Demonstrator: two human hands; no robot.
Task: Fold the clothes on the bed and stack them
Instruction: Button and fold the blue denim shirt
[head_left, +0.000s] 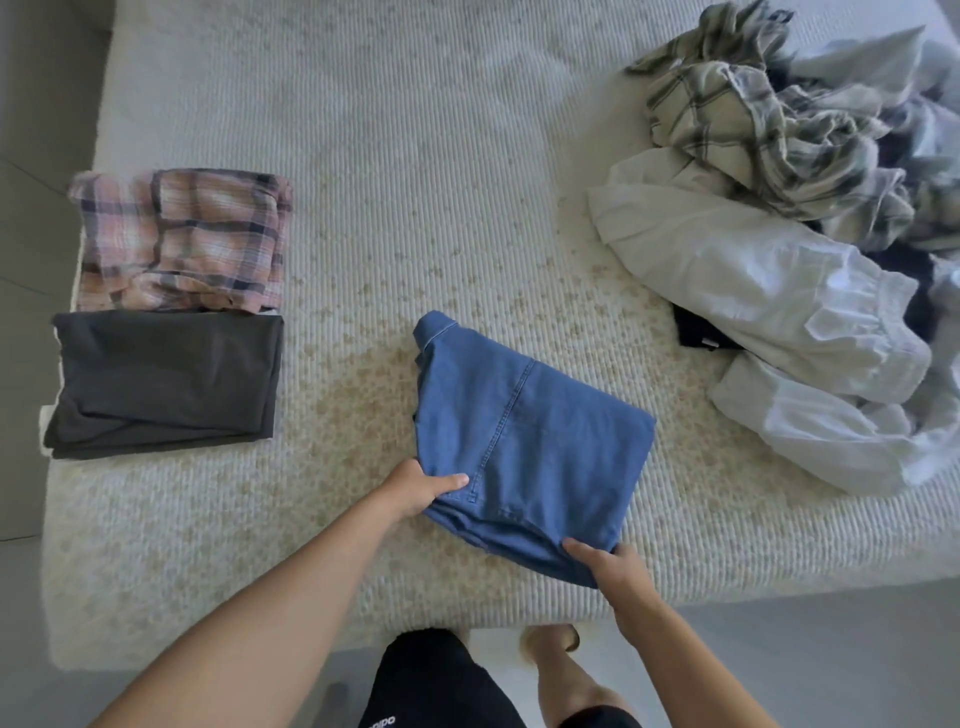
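Observation:
A folded blue denim garment lies on the bed near its front edge. My left hand grips its near left corner, thumb on top of the cloth. My right hand pinches the near right corner from below. At the left sit two folded pieces side by side: a pink plaid shirt farther back and a dark grey garment nearer to me. An unfolded heap fills the right: a green plaid shirt and white garments.
The bed's front edge runs just below my hands, with grey floor beyond it. My legs in black shorts stand against the edge. A small black item peeks out from under the white garments.

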